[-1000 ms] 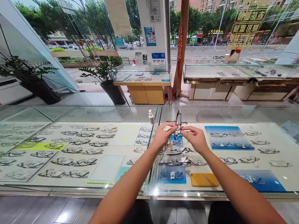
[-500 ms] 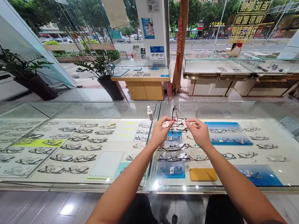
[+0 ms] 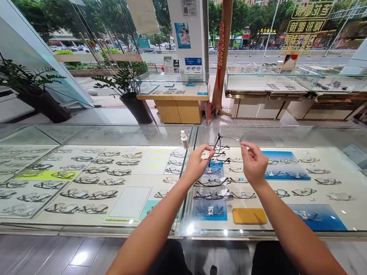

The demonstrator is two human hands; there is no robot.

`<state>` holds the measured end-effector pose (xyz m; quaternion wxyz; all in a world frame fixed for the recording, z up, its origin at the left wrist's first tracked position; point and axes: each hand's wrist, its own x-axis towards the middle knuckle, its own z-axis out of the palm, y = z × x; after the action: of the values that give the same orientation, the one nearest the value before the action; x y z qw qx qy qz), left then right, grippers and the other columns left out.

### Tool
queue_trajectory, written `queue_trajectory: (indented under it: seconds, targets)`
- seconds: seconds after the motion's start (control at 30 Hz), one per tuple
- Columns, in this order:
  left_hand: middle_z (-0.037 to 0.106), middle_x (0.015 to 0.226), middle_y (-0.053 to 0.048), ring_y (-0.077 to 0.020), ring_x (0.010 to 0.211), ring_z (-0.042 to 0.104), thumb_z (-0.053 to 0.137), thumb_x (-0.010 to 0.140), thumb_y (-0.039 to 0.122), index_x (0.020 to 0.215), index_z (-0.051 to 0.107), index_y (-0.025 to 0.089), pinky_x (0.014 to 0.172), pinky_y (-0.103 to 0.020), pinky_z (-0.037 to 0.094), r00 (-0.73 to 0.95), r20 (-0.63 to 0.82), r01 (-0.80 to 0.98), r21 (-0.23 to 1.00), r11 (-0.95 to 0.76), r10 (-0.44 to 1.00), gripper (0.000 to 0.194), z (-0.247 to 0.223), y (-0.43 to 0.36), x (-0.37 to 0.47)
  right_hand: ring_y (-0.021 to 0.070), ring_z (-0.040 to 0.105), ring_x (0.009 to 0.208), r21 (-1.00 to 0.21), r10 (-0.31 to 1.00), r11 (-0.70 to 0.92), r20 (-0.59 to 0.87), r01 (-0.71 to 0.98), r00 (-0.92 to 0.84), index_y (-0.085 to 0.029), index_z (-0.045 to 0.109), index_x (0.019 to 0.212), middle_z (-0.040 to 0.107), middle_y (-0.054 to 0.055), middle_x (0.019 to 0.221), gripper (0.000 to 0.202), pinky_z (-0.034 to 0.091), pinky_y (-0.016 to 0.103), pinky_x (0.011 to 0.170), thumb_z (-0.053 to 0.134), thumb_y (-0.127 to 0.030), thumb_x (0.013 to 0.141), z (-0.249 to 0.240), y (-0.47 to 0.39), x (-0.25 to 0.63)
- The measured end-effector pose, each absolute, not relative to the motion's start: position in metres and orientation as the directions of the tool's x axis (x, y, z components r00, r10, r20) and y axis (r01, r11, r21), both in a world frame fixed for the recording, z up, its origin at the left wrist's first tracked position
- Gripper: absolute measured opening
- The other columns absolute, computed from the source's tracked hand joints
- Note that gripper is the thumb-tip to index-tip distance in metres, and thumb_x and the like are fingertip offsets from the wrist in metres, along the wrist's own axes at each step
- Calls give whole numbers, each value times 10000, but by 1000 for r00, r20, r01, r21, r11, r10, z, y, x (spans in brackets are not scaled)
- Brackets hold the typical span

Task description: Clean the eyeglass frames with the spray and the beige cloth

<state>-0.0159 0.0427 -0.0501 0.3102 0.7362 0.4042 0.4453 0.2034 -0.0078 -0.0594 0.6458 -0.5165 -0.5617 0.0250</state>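
A thin dark-framed pair of glasses (image 3: 219, 140) is held up over the glass counter between my two hands. My left hand (image 3: 198, 161) pinches its left side and also has a small whitish cloth or tissue (image 3: 205, 154) in its fingers. The fingertips of my right hand (image 3: 254, 160) are closed on the end of a temple arm that stretches out to the right. Below both hands, rows of glasses (image 3: 211, 180) lie inside the display case. A small white bottle (image 3: 184, 140) stands on the glass left of my hands.
The glass-topped counter (image 3: 157, 132) runs across the view. An orange-yellow case (image 3: 249, 216) lies near its front edge. Beyond are potted plants (image 3: 133, 103), a small display cabinet (image 3: 178, 108), a wooden post (image 3: 223, 45) and more showcases (image 3: 260, 102).
My right hand has moved to the right, away from my left hand, and the temple arm in it now points outward. My left hand has hardly moved.
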Motion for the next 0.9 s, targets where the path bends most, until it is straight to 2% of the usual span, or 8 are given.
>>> queue_trajectory:
  seconds: [0.1, 0.17, 0.23, 0.33, 0.43, 0.63, 0.9]
  targets:
    - [773, 1029, -43, -250, 1014, 704, 651, 1005, 539, 962, 695, 227, 903, -342, 499, 282, 406, 311, 818, -483, 869, 318, -49, 41, -16, 122, 489, 512, -653, 705, 507, 690, 563, 164, -201, 827, 1148, 736, 37, 742, 346, 430, 280, 554, 600, -446, 1058, -65, -11, 195]
    - [766, 1013, -38, -242, 992, 698, 657, 1002, 543, 961, 697, 225, 897, -335, 495, 293, 413, 301, 816, -493, 862, 323, -49, 40, -15, 134, 592, 570, -645, 754, 518, 654, 562, 56, -225, 820, 1247, 822, 73, 901, 359, 495, 278, 616, 572, -418, 1073, -69, -13, 190]
    - [765, 1008, -37, -239, 987, 699, 662, 998, 546, 960, 700, 224, 891, -330, 497, 308, 405, 286, 824, -489, 861, 327, -48, 40, -14, 137, 611, 577, -640, 779, 510, 627, 574, 7, -235, 795, 1329, 838, 75, 930, 386, 499, 277, 626, 546, -398, 1083, -71, -13, 186]
    - [771, 1013, -41, -244, 999, 709, 677, 985, 552, 955, 703, 221, 908, -335, 500, 315, 386, 265, 842, -470, 867, 334, -48, 39, -13, 128, 542, 521, -625, 790, 482, 613, 614, 4, -227, 772, 1383, 813, 56, 824, 422, 456, 273, 587, 528, -403, 1088, -72, -13, 185]
    - [767, 999, -42, -243, 989, 705, 688, 973, 549, 939, 700, 218, 903, -335, 502, 314, 381, 255, 849, -464, 870, 333, -48, 39, -13, 130, 531, 531, -592, 781, 486, 624, 643, -15, -216, 757, 1411, 772, 39, 739, 437, 436, 268, 595, 525, -394, 1086, -70, -12, 186]
    - [748, 965, -31, -226, 937, 683, 680, 974, 526, 930, 691, 214, 867, -322, 494, 311, 370, 257, 854, -452, 876, 316, -50, 40, -12, 127, 535, 545, -560, 781, 487, 622, 671, -48, -223, 739, 1439, 742, 25, 714, 438, 426, 262, 612, 522, -370, 1088, -70, -12, 188]
    - [764, 978, -51, -254, 979, 700, 694, 939, 610, 919, 700, 215, 916, -354, 509, 229, 366, 230, 880, -415, 902, 395, -50, 41, -11, 114, 447, 523, -606, 804, 429, 595, 669, 23, -184, 754, 1406, 484, -53, 587, 460, 361, 248, 584, 532, -404, 1068, -66, -11, 189]
